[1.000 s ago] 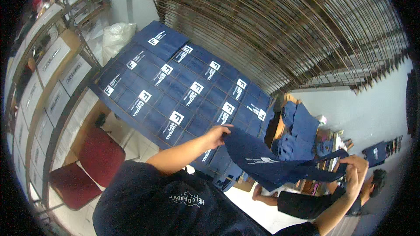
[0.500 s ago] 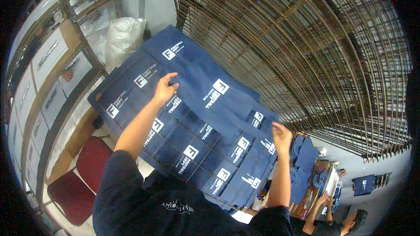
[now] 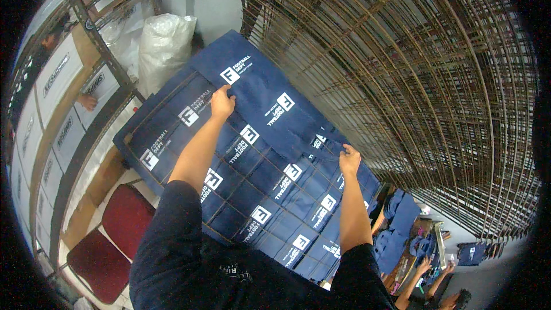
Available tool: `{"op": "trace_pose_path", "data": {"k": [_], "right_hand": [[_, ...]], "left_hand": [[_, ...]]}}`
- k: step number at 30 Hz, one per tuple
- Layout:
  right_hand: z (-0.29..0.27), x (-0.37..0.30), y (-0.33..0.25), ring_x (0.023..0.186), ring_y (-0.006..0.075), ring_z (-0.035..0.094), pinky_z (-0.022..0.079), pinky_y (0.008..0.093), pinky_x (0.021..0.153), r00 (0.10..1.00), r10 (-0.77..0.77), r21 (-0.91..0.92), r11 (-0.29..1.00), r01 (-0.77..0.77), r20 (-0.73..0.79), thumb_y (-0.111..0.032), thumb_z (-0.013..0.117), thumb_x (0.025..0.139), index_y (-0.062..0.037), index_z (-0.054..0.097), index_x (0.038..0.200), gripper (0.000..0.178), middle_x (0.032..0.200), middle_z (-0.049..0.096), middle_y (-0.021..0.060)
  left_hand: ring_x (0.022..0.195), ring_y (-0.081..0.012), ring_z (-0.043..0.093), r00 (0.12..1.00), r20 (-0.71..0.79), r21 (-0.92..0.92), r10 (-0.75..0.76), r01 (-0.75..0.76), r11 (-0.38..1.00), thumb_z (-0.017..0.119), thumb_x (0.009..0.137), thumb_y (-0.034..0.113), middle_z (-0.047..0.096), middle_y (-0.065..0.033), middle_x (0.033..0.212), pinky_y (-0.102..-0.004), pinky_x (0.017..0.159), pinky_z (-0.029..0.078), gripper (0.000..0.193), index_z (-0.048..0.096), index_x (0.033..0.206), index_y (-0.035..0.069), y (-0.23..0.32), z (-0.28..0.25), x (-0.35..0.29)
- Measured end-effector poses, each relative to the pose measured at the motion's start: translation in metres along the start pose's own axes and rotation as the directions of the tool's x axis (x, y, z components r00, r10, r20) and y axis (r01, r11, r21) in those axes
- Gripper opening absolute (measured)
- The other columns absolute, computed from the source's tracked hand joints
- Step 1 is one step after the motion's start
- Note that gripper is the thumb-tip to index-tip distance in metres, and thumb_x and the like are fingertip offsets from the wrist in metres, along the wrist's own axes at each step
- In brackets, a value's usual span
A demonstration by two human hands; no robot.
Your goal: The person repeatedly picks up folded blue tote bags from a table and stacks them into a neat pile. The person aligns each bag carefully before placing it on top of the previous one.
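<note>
A navy fabric piece (image 3: 280,106) with a white print stretches between my two hands. My left hand (image 3: 222,103) is closed at its left end, fingers curled in. The right hand (image 3: 350,161) pinches its right edge, and that end looks slightly creased. Beneath lie several more navy printed pieces (image 3: 261,215) in rows, with thin wire rack bars (image 3: 232,192) crossing over them. Another printed piece (image 3: 238,60) lies flat at the far end, just beyond my left hand.
Wire racks (image 3: 402,80) are raised in a stack at the right. A white sack (image 3: 165,51) and shelved cartons (image 3: 63,129) stand at the left, by a dark red chair (image 3: 129,212). At lower right, a person's hands (image 3: 425,265) work near a table with navy pieces (image 3: 399,227).
My right hand has moved left and a little farther away, with the fabric edge. The left hand's fingers have closed more. The view has shifted slightly.
</note>
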State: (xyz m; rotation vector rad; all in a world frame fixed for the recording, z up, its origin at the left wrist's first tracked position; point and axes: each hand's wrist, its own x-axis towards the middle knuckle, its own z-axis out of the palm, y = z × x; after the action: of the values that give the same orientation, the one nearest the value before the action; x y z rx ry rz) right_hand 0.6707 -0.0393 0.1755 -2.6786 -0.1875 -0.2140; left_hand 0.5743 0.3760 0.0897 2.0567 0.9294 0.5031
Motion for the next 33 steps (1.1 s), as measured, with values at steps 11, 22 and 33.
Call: {"op": "trace_pose_path", "data": {"k": [11, 22, 33], "right_hand": [[0.01, 0.016, 0.002, 0.088, 0.0304, 0.063, 0.049, 0.0376, 0.08, 0.996, 0.088, -0.103, 0.991, -0.087, 0.001, -0.009, 0.065, 0.071, -0.0093, 0.065, 0.102, 0.031, 0.096, 0.064, 0.017], [0.014, 0.01, 0.003, 0.086, 0.0304, 0.063, 0.049, 0.0371, 0.078, 0.995, 0.101, -0.058, 0.993, -0.101, -0.003, -0.007, 0.066, 0.069, -0.0058, 0.063, 0.104, 0.035, 0.097, 0.064, 0.0184], [-0.021, -0.095, 0.089, 0.084, 0.0227, 0.059, 0.048, 0.0325, 0.072, 0.991, 0.037, 0.165, 0.986, -0.014, -0.132, -0.007, 0.069, 0.071, 0.0023, 0.058, 0.105, 0.037, 0.097, 0.06, 0.0147]], "left_hand": [[0.095, -0.0331, 0.057, 0.998, -0.054, 0.029, -0.013, 0.014, 0.999, 0.069, 0.069, 0.01, 0.059, -0.0177, 0.1, -0.0402, 0.082, 0.046, 0.034, 0.061, 0.101, 0.003, -0.004, 0.002, -0.003], [0.094, -0.0341, 0.057, 0.998, -0.051, -0.027, -0.034, 0.033, 0.999, 0.069, 0.07, 0.01, 0.056, -0.0173, 0.101, -0.0419, 0.084, 0.045, 0.035, 0.06, 0.102, 0.002, -0.007, 0.011, 0.003], [0.096, -0.0324, 0.053, 0.898, -0.281, 0.054, 0.339, -0.338, 0.94, 0.068, 0.072, 0.028, 0.052, -0.0147, 0.105, -0.0392, 0.082, 0.044, 0.049, 0.053, 0.115, 0.007, -0.008, -0.062, -0.057]]}}
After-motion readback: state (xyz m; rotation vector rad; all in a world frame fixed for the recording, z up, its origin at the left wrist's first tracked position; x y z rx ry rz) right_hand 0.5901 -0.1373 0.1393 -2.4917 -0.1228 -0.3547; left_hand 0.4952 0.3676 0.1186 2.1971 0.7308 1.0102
